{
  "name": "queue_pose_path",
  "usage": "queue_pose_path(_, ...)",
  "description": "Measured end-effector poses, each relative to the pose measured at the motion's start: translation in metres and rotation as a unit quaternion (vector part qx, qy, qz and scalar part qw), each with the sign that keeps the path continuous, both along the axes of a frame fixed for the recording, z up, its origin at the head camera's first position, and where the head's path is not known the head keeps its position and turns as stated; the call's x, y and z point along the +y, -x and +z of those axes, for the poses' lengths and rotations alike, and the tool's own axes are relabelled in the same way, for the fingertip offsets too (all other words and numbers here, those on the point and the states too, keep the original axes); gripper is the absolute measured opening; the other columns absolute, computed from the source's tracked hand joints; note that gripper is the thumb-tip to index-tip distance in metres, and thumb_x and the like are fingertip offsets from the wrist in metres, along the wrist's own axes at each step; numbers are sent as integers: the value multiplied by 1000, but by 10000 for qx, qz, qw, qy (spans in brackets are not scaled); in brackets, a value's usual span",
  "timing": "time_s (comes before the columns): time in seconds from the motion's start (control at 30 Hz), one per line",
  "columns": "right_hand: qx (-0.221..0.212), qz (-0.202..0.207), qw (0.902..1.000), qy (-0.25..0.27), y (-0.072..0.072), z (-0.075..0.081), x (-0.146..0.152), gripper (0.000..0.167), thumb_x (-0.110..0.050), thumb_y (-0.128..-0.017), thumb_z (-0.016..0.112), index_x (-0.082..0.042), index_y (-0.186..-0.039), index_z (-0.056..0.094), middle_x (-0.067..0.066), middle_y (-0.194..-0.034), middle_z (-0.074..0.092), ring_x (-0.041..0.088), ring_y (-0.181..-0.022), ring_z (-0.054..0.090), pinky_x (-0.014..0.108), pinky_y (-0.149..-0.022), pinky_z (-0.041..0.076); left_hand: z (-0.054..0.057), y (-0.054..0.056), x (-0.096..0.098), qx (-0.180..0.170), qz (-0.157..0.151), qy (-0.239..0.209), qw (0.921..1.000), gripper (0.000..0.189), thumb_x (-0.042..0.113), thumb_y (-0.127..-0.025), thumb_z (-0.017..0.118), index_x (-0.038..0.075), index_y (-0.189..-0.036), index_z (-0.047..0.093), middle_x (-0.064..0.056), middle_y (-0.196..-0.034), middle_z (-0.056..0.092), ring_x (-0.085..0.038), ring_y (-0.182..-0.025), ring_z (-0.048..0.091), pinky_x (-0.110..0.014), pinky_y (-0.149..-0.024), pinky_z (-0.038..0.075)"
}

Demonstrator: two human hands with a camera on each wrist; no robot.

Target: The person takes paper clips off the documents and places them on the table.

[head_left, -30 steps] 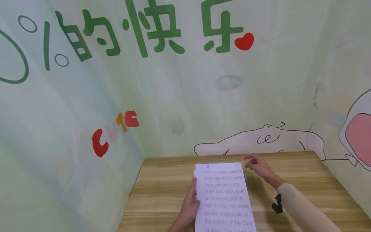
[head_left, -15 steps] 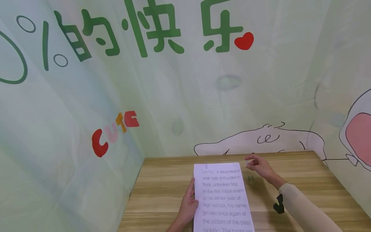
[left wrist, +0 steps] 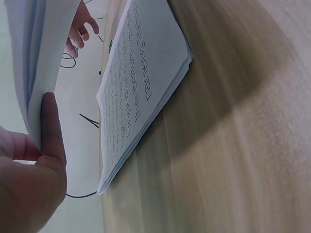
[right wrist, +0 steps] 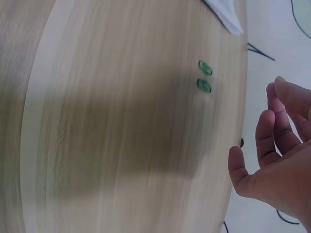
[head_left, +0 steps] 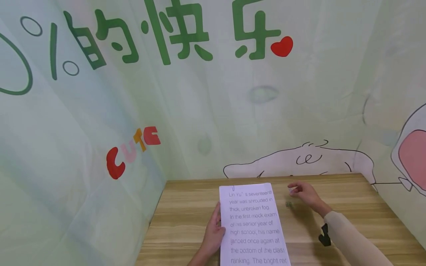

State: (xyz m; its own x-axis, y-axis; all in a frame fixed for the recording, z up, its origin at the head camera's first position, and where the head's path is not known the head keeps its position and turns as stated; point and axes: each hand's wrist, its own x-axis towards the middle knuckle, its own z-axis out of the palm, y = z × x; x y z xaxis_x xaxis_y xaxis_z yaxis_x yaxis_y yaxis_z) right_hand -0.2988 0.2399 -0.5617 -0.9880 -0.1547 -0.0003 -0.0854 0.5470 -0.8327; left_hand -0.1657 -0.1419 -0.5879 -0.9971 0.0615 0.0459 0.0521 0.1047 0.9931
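Observation:
My left hand [head_left: 213,232] grips the left edge of a raised stack of printed paper sheets [head_left: 253,229]. In the left wrist view its thumb and fingers [left wrist: 52,128] pinch this stack [left wrist: 43,63], above a second printed stack [left wrist: 146,63] lying on the table. A dark paper clip [head_left: 233,187] shows at the top edge of the held sheets. Right of the paper, my right hand [head_left: 307,194] hovers with thumb and forefinger pinched on a tiny pale thing, apparently a paper clip [head_left: 291,190]. Below that hand two green paper clips [right wrist: 204,76] lie side by side.
The wooden table [head_left: 186,210] ends at a printed fabric backdrop [head_left: 206,111] at the back and sides. A black device [head_left: 324,235] sits beside the right sleeve [head_left: 352,236].
The held sheets and my left hand have shifted a little left. My right hand has moved slightly right, away from the paper's edge, with its fingertips still pinched.

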Motion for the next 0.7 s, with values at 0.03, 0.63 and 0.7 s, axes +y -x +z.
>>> queue_pose_path(0.03,25,4,10000,-30,0,0,1,33,1,-96,69,11,-128,65,17,-104,71,24,-93,64,31,-78,54,1,0,0,-29,5,-19,10000,95,-19,-90,47,18,-172,16,-30,-143,56,-25,-97,72,-28,-74,62)
queue_pose_path(0.63,-142,114,9977,-657,8,-26,20,24,6,-90,66,5,-114,70,13,-97,72,24,-86,65,34,-71,54,1,2,-2,-25,-53,-130,9999,94,-19,-91,46,17,-172,14,-30,-142,56,-27,-97,73,-29,-77,63)
queue_pose_path(0.7,-130,139,9973,-704,8,-27,20,24,7,-89,66,5,-113,70,12,-95,72,24,-85,64,34,-70,54,2,1,-1,-23,-43,-118,9999,94,-19,-91,46,16,-172,14,-30,-141,56,-28,-98,72,-29,-76,63)
